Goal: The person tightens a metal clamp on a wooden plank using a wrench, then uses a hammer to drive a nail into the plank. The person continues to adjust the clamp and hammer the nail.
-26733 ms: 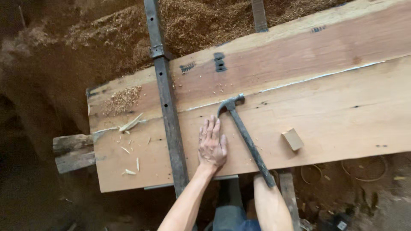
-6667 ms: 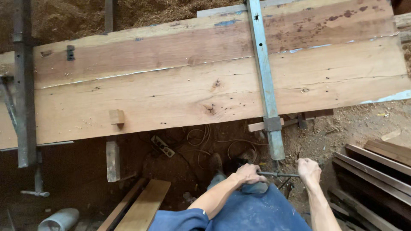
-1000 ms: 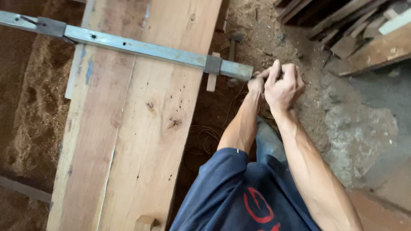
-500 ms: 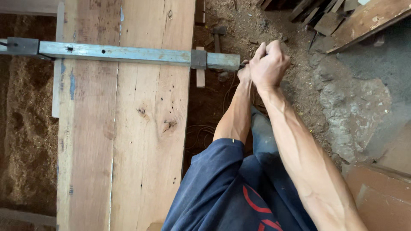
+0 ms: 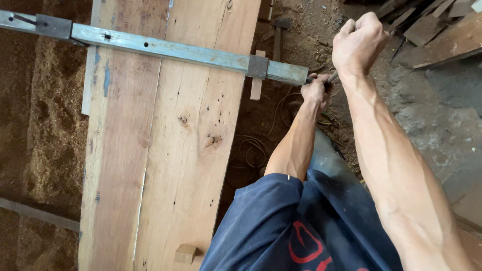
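Both hands grip the thin clamp handle [image 5: 332,77] at the bar clamp's [image 5: 175,48] end: left hand [image 5: 316,90] lower, right hand [image 5: 359,42] fisted above.

Navy short-sleeved shirt, red print, bare forearms

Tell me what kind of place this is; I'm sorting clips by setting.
Probably a rough woodworking shop: wide planks held by a metal bar clamp, sawdust piled beside them, timber offcuts on the dirt floor.
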